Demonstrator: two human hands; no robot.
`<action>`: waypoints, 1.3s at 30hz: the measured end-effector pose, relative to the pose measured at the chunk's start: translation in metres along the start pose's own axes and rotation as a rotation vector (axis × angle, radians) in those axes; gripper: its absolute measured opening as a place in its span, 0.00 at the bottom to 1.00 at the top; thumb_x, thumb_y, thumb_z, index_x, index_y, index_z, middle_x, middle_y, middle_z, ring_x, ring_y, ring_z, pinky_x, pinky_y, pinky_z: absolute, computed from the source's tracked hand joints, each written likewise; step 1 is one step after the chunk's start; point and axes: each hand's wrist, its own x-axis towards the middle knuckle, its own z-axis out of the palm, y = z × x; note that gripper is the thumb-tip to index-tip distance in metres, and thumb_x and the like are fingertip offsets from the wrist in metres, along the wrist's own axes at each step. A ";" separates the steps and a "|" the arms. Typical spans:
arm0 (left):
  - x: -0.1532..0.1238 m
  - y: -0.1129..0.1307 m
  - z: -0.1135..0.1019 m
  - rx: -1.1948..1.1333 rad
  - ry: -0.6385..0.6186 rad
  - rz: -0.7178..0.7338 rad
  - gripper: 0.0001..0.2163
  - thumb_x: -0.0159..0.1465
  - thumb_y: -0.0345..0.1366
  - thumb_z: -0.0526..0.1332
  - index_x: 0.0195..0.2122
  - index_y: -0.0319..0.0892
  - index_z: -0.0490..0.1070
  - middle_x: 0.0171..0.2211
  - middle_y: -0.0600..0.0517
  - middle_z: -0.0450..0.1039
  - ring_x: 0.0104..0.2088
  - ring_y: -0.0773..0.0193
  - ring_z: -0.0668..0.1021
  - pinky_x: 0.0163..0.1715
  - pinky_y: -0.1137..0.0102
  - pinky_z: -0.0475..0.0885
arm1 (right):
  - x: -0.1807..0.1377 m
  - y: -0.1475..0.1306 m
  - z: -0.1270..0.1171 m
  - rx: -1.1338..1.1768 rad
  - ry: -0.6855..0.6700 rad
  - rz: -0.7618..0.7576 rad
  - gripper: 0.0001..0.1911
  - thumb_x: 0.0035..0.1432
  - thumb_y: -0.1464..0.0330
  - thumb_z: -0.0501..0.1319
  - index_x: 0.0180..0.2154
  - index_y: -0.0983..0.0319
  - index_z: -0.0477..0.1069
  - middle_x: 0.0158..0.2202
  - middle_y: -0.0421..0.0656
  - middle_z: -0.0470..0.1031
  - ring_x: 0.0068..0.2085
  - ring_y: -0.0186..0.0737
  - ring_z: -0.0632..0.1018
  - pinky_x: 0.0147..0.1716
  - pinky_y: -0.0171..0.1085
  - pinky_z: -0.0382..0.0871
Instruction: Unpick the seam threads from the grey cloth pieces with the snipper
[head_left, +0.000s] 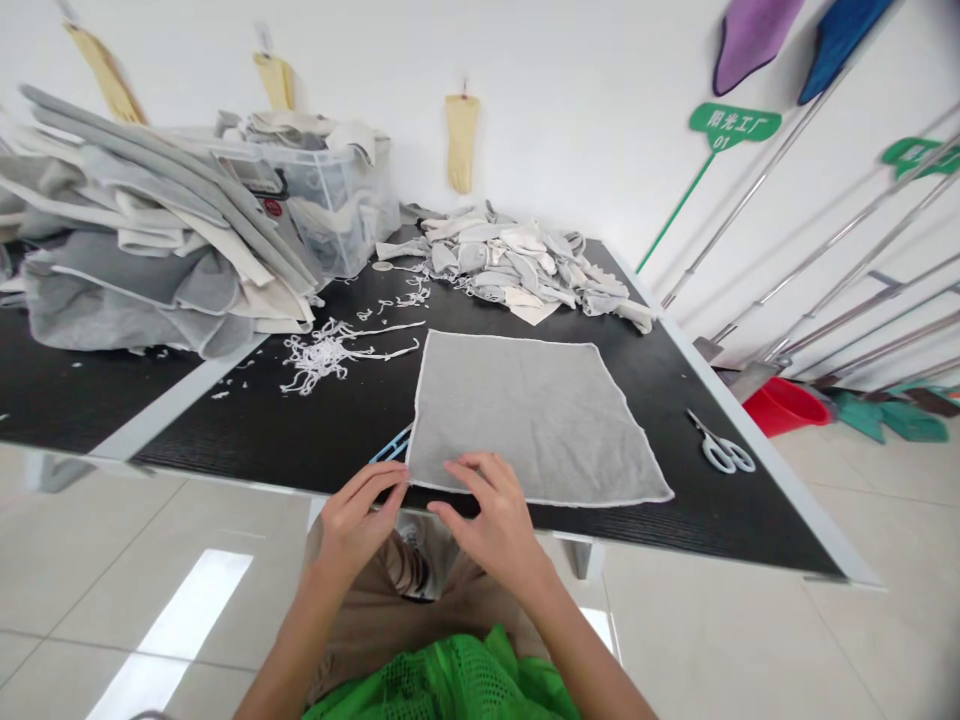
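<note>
A square grey cloth (pixel 517 415) with a white stitched border lies spread on the black table (pixel 255 420). My left hand (pixel 356 515) pinches the cloth's near left corner between thumb and fingertips. Over the near edge, a little to the right, my right hand (pixel 495 515) is open, thumb and fingers apart, fingertips resting on the fabric. From under the cloth's left edge pokes a light blue plastic piece (pixel 392 445), mostly covered. To the cloth's right are scissors (pixel 721 448) with pale blue handles.
White thread scraps (pixel 322 355) lie left of the cloth. Behind it is a heap of grey and white cloths (pixel 517 262). A tall cloth stack (pixel 150 230) and a clear plastic bin (pixel 341 215) stand left. A red bucket (pixel 787 405) and poles are beyond the right table edge.
</note>
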 end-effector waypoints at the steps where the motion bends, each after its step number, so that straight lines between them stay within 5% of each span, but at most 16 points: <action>1: -0.001 0.000 0.000 -0.008 0.009 -0.026 0.11 0.60 0.20 0.64 0.39 0.44 0.76 0.39 0.51 0.80 0.40 0.65 0.81 0.44 0.69 0.77 | 0.003 -0.001 0.006 -0.016 -0.021 0.007 0.17 0.55 0.66 0.69 0.48 0.58 0.75 0.43 0.46 0.74 0.45 0.47 0.73 0.46 0.46 0.69; 5: 0.002 -0.001 -0.001 -0.038 -0.020 -0.095 0.11 0.61 0.23 0.64 0.40 0.45 0.77 0.41 0.52 0.80 0.41 0.64 0.82 0.47 0.67 0.77 | 0.007 0.005 0.021 -0.030 -0.060 -0.002 0.08 0.60 0.72 0.64 0.42 0.58 0.77 0.38 0.44 0.73 0.42 0.44 0.72 0.42 0.43 0.67; 17: 0.001 0.000 -0.006 -0.056 -0.065 -0.208 0.09 0.63 0.29 0.64 0.44 0.46 0.77 0.40 0.52 0.82 0.37 0.64 0.83 0.41 0.67 0.81 | 0.010 -0.005 0.032 0.006 -0.053 -0.005 0.13 0.63 0.72 0.61 0.49 0.56 0.74 0.41 0.45 0.74 0.44 0.45 0.72 0.43 0.44 0.65; 23: 0.003 0.001 -0.007 -0.090 -0.102 -0.275 0.10 0.63 0.28 0.64 0.44 0.45 0.77 0.41 0.53 0.82 0.38 0.65 0.83 0.41 0.68 0.81 | 0.016 -0.010 0.044 0.022 -0.042 -0.003 0.09 0.65 0.70 0.59 0.43 0.58 0.76 0.36 0.44 0.75 0.40 0.43 0.72 0.40 0.42 0.63; 31: 0.015 0.005 -0.016 -0.042 0.039 -0.293 0.09 0.64 0.27 0.63 0.44 0.44 0.75 0.46 0.49 0.77 0.43 0.61 0.80 0.37 0.67 0.79 | 0.014 -0.009 0.045 0.073 0.010 0.019 0.08 0.65 0.71 0.59 0.42 0.59 0.77 0.35 0.44 0.75 0.39 0.41 0.73 0.40 0.41 0.65; 36: 0.041 0.002 -0.017 0.397 -0.239 -0.245 0.13 0.66 0.38 0.61 0.51 0.44 0.74 0.48 0.44 0.72 0.48 0.51 0.74 0.47 0.55 0.73 | 0.016 -0.009 0.044 0.198 0.081 0.067 0.07 0.63 0.71 0.61 0.39 0.58 0.78 0.36 0.44 0.75 0.39 0.41 0.74 0.41 0.41 0.68; 39: 0.053 0.000 -0.010 0.563 -0.413 -0.186 0.16 0.65 0.41 0.62 0.52 0.43 0.73 0.47 0.43 0.72 0.47 0.47 0.73 0.42 0.54 0.72 | 0.016 -0.009 0.043 0.257 0.131 0.116 0.06 0.62 0.71 0.61 0.37 0.59 0.78 0.34 0.44 0.75 0.38 0.40 0.75 0.41 0.40 0.69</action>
